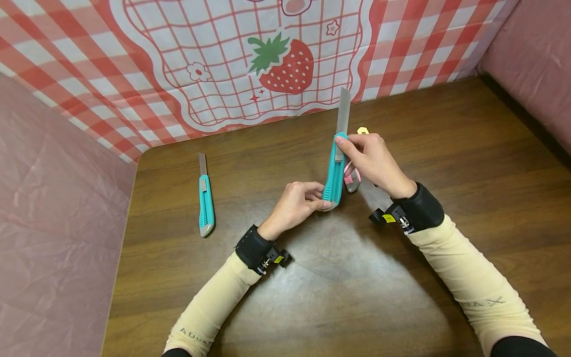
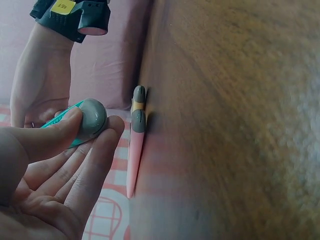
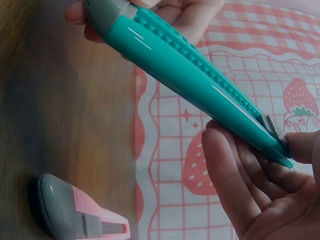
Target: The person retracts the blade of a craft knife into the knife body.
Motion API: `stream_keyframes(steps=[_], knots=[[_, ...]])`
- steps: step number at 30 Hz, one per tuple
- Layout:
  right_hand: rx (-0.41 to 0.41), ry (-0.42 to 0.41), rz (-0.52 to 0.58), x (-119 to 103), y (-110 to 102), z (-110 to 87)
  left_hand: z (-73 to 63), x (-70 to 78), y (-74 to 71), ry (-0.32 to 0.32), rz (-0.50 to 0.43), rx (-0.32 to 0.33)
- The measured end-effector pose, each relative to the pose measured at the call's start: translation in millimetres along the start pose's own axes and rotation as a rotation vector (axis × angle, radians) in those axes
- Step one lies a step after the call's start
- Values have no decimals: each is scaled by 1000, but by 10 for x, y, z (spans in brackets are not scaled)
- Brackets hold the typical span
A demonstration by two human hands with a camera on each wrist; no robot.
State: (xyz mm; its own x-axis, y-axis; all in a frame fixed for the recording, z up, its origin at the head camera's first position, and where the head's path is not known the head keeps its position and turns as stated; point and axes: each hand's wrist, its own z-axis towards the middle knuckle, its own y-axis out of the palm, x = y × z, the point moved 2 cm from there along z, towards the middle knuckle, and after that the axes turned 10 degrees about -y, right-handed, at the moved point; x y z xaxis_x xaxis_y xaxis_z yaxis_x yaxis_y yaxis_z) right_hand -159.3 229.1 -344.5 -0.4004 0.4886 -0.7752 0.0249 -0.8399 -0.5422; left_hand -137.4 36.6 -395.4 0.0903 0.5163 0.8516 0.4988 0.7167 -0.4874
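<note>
Both hands hold a teal box cutter (image 1: 332,178) above the table, its long blade (image 1: 343,111) extended and pointing to the far side. The left hand (image 1: 295,206) pinches its grey end cap (image 2: 93,120) between thumb and fingers. At the blade end, the right hand (image 1: 374,161) grips the body, with the thumb near the slider (image 3: 274,130). A pink box cutter (image 3: 100,215) lies on the table below the right hand, partly hidden by it in the head view. Past that hand shows the tip of a yellow box cutter (image 1: 363,130), mostly covered.
A second teal box cutter (image 1: 206,206), blade out, lies on the left part of the wooden table (image 1: 285,307). A red checked cloth with a strawberry print (image 1: 287,67) hangs along the far edge. Pink cloth (image 1: 531,59) borders the right side.
</note>
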Motion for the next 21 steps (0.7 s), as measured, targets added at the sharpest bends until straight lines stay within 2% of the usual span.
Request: stream_keyframes(steps=[4, 12, 21], knots=[[-17, 14, 11, 22, 6, 2, 0, 9, 4, 2, -18, -8], [-49, 1, 17, 16, -2, 5, 5, 16, 26, -15, -102, -69], [-92, 29, -2, -19, 48, 22, 7, -23, 18, -41, -146, -70]])
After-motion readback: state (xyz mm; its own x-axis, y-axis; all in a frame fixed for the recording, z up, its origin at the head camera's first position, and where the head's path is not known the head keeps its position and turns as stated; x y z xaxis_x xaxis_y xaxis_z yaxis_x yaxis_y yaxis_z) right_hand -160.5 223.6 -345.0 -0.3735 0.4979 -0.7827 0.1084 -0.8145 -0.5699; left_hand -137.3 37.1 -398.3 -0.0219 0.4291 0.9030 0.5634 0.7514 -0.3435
